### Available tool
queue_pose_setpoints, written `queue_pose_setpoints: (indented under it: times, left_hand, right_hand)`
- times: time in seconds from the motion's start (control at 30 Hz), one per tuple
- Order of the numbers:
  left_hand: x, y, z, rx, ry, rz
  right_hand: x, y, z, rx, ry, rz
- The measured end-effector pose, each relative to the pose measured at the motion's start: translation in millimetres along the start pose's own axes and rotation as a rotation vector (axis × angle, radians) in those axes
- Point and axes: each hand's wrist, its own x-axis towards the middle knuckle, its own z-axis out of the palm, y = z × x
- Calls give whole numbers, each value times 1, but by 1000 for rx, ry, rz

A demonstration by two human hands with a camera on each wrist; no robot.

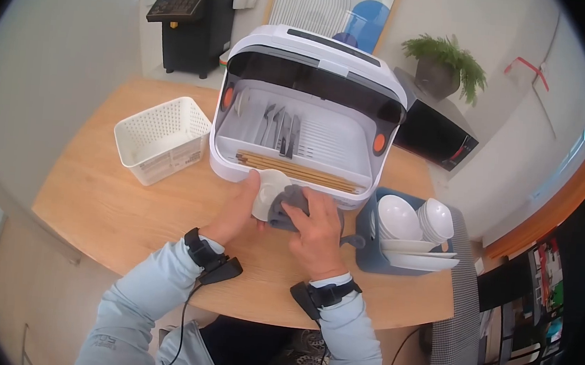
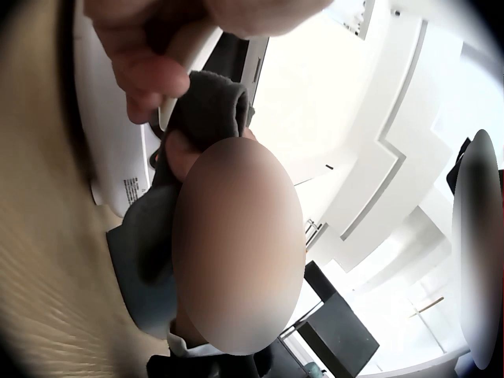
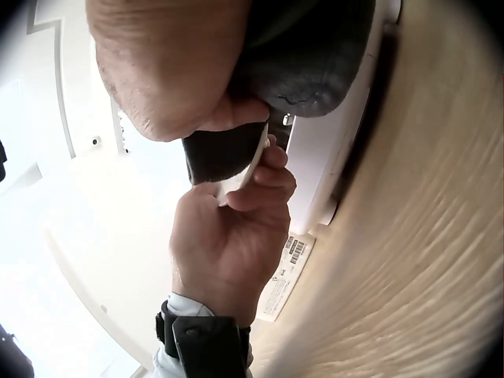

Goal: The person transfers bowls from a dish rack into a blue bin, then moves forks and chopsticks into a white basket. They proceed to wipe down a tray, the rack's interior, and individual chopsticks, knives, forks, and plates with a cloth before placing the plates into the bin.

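My left hand [image 1: 233, 211] grips a small white dish [image 1: 264, 195] by its edge, thumb on the near face and fingers behind, as the right wrist view also shows. My right hand [image 1: 318, 235] holds a bunched grey cloth [image 1: 280, 216] against the dish and covers part of it. The cloth [image 2: 206, 106] folds over the dish's rim in the left wrist view. Both hands are above the table, just in front of a white dish cabinet [image 1: 221, 167] with its dark lid raised. Inside lie wooden chopsticks [image 1: 293, 169], several pieces of metal cutlery [image 1: 284, 132] and a small upright dish [image 1: 242, 102].
A white perforated basket [image 1: 143, 157] stands left of the cabinet on the wooden table [image 1: 90, 192]. To the right, a blue-grey tub [image 1: 370, 253] holds stacked white bowls [image 1: 400, 218] and plates [image 1: 419, 261]. Behind are a black appliance [image 1: 443, 130] and a potted plant [image 1: 441, 74].
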Motion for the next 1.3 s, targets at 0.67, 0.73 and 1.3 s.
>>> queue_pose_setpoints:
  times: [0.67, 0.73, 1.3]
  left_hand:
    - [-4, -1, 5, -91, -102, -186]
    - [-3, 2, 1, -88, -57, -143]
    - [7, -28, -3, -58, 33, -111]
  right_hand:
    - [-2, 6, -3, -74, 92, -9]
    - [-2, 4, -3, -14, 58, -35]
    - [-4, 5, -4, 267, -147, -133]
